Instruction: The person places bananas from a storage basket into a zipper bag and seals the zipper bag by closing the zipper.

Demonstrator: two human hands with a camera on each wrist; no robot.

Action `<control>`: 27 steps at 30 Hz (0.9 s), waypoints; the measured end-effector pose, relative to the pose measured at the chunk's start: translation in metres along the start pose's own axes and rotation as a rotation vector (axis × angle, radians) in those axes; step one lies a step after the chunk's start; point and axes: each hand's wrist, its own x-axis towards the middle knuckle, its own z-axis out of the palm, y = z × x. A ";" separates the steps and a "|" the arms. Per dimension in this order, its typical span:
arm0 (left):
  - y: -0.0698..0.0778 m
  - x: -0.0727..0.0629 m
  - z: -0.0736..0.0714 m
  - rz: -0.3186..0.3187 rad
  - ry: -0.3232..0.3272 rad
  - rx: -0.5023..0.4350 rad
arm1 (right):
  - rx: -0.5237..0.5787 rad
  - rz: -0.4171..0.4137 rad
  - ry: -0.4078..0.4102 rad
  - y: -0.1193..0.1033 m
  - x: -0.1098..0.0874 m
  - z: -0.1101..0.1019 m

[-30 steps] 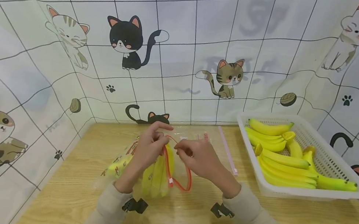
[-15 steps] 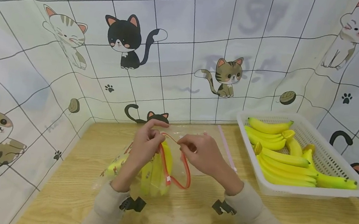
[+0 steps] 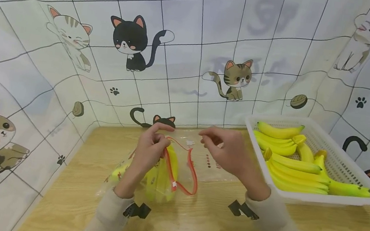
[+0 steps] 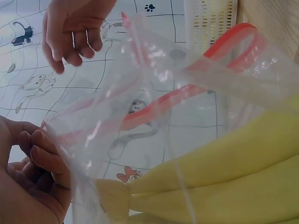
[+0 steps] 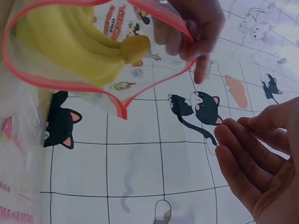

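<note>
A clear zip bag with a red zip edge [image 3: 194, 181] and coloured cartoon print lies on the table, a bunch of yellow bananas [image 4: 224, 172] inside. Its mouth gapes wide in the right wrist view. My left hand [image 3: 150, 146] pinches one side of the mouth between thumb and curled fingers, its index finger stretched out. A small slider [image 3: 174, 184] sits on the zip near the front. My right hand [image 3: 225, 150] is raised to the right of the mouth, apart from it. Its fingers [image 5: 238, 163] are loosely bent, with nothing between them and the thumb.
Under my right hand lies another flat clear bag [image 3: 199, 166] with pink print. At the right stands a white perforated basket [image 3: 332, 203] holding several banana bunches [image 3: 296, 174]. A cat-patterned sheet [image 3: 183, 69] rises behind the wooden table [image 3: 207, 224].
My right hand has let go of the red zip edge and moved right and up, away from it. The left hand keeps its pinch, and the bag's mouth stays apart.
</note>
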 end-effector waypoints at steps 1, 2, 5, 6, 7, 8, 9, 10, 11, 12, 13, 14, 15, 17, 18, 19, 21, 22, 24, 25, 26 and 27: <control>0.000 0.001 0.000 -0.003 0.002 -0.001 | -0.011 -0.003 0.018 0.000 0.001 -0.006; 0.000 0.001 -0.001 -0.005 0.004 -0.001 | -0.020 -0.004 0.033 0.000 0.002 -0.011; 0.000 0.002 -0.003 -0.005 0.011 0.004 | -0.047 0.019 0.065 0.005 0.004 -0.022; 0.000 0.002 -0.004 -0.004 0.012 0.006 | -0.061 0.033 0.067 0.007 0.004 -0.026; 0.001 0.003 -0.005 -0.010 0.014 0.005 | -0.072 0.046 0.066 0.010 0.004 -0.028; 0.001 0.003 -0.005 -0.013 0.014 0.006 | -0.080 0.063 0.066 0.013 0.003 -0.031; 0.001 0.003 -0.006 -0.017 0.015 0.006 | -0.087 0.080 0.069 0.015 0.002 -0.034; 0.001 0.003 -0.007 -0.024 0.017 0.005 | -0.090 0.094 0.069 0.018 0.002 -0.037; 0.002 0.003 -0.007 -0.025 0.021 0.000 | -0.099 0.102 0.069 0.020 0.001 -0.041; 0.002 0.003 -0.008 -0.028 0.026 -0.004 | -0.108 0.108 0.072 0.022 0.001 -0.045; 0.002 0.004 -0.010 -0.029 0.031 -0.009 | -0.115 0.111 0.076 0.024 0.001 -0.050; 0.002 0.004 -0.011 -0.025 0.036 -0.015 | -0.126 0.114 0.081 0.025 0.001 -0.055; 0.003 0.005 -0.013 -0.023 0.042 -0.020 | -0.141 0.117 0.085 0.027 0.002 -0.060; 0.003 0.005 -0.016 -0.016 0.054 -0.028 | -0.187 0.119 0.083 0.029 0.005 -0.071; 0.004 0.006 -0.017 -0.017 0.060 -0.027 | -0.210 0.120 0.078 0.030 0.006 -0.076; 0.004 0.006 -0.019 -0.017 0.064 -0.026 | -0.234 0.121 0.070 0.032 0.008 -0.082; 0.005 0.006 -0.020 -0.015 0.072 -0.017 | -0.294 0.130 0.049 0.034 0.012 -0.094; 0.005 0.006 -0.021 -0.012 0.073 -0.014 | -0.322 0.127 0.036 0.035 0.015 -0.100; 0.006 0.006 -0.022 -0.010 0.073 -0.007 | -0.374 0.122 0.011 0.037 0.020 -0.112; 0.006 0.006 -0.023 -0.009 0.075 -0.006 | -0.397 0.121 -0.002 0.039 0.023 -0.117; 0.006 0.006 -0.023 -0.008 0.079 -0.007 | -0.416 0.122 -0.017 0.041 0.026 -0.122; 0.006 0.005 -0.024 -0.008 0.080 -0.007 | -0.434 0.121 -0.029 0.043 0.029 -0.127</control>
